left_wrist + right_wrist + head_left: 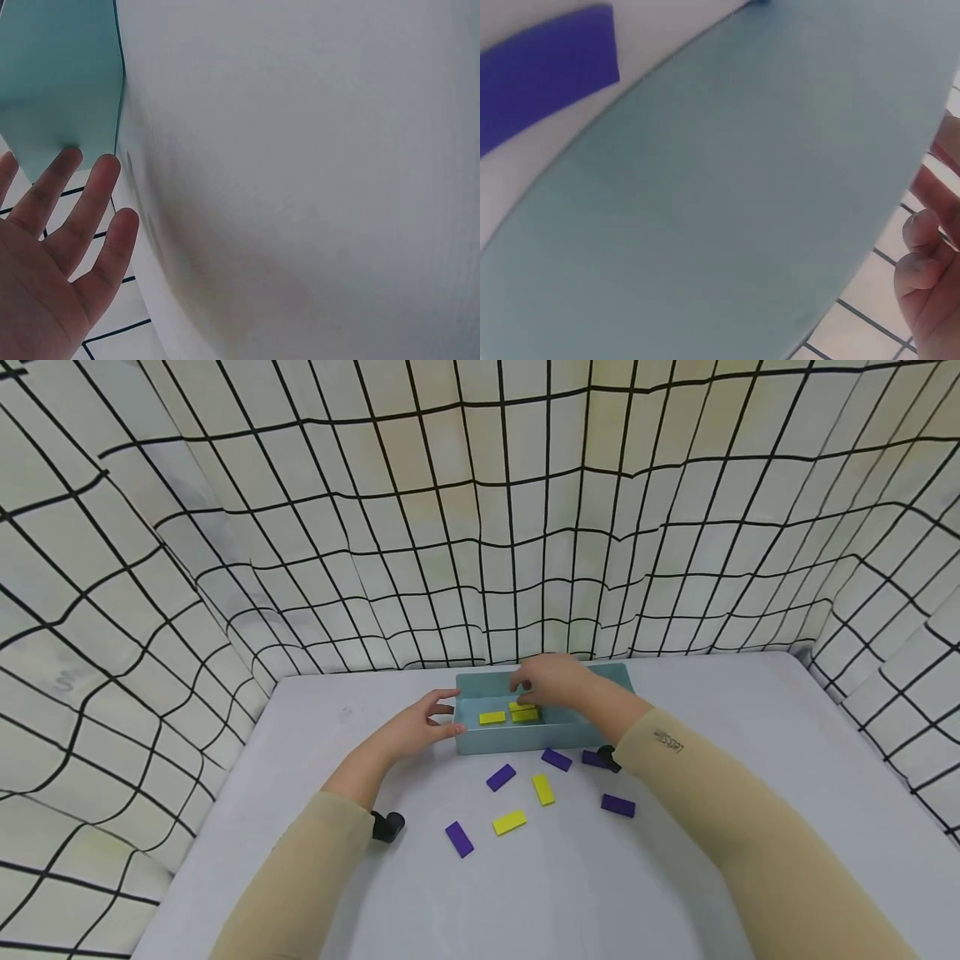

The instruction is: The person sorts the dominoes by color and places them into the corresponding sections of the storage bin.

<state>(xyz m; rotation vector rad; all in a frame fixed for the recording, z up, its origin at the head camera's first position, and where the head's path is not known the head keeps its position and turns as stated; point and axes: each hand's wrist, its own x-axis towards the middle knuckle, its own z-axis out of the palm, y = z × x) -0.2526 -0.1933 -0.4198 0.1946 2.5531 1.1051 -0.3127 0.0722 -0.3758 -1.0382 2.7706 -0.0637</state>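
Observation:
A light blue-green box point(528, 741) stands near the table's far edge. My left hand point(411, 727) is at its left end, fingers spread, fingertips right at the wall; the left wrist view shows those fingers point(99, 187) fairly straight. Over the inside of the box reaches my right hand point(558, 681), with a gap between its thumb and forefinger tips. Just under these tips a yellow block point(517, 707) overlaps another yellow block point(527, 716). A third yellow block point(492, 718) lies left of them on the box floor. In the right wrist view, the box wall point(727, 202) partly hides the right fingers.
In front of the box lie two yellow blocks point(510, 822) and several purple blocks point(459, 839). One purple block point(594, 759) is partly behind the right wrist's black camera point(608, 758). A black grid net point(510, 535) before pale walls surrounds the white table point(390, 893).

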